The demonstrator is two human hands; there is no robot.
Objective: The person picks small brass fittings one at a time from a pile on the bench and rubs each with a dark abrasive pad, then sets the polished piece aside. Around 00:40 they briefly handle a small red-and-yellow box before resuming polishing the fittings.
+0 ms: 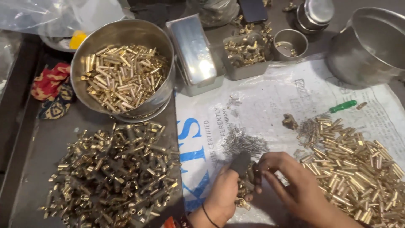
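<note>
Gripping a dark block (pixel 241 162) between thumb and fingers, the left hand (pixel 223 192) sits at the lower middle of the frame with a thin black band around its wrist. Several small brass fittings (pixel 244 190) are bunched under its curled fingers, against the palm. The right hand (pixel 291 183) reaches in from the lower right, its fingertips closed on a small dark piece (pixel 256 169) just beside the block; the view is too blurred here to say exactly what that piece is.

Both hands hover over a white printed sack (pixel 261 101) spread across the worktop (pixel 50 139). Just above the hands lies a scatter of thin grey pins (pixel 242 141). To the right, a broad heap of brass tubes (pixel 358 169) fills the lower right of the frame, with a green-handled screwdriver (pixel 342 106) lying above it.

At the lower left, a second heap of brass parts (pixel 114 173) rests on the dark worktop. Above it, a round steel tub (pixel 126 33) holds more brass tubes. A shiny rectangular tin (pixel 192 52) stands beside the tub, and a small grey tray (pixel 244 71) of brass fittings sits to its right, next to a small steel cup (pixel 291 42). A large steel pot (pixel 371 46) occupies the upper right corner. A red patterned cloth (pixel 50 86) lies at the left edge.
</note>
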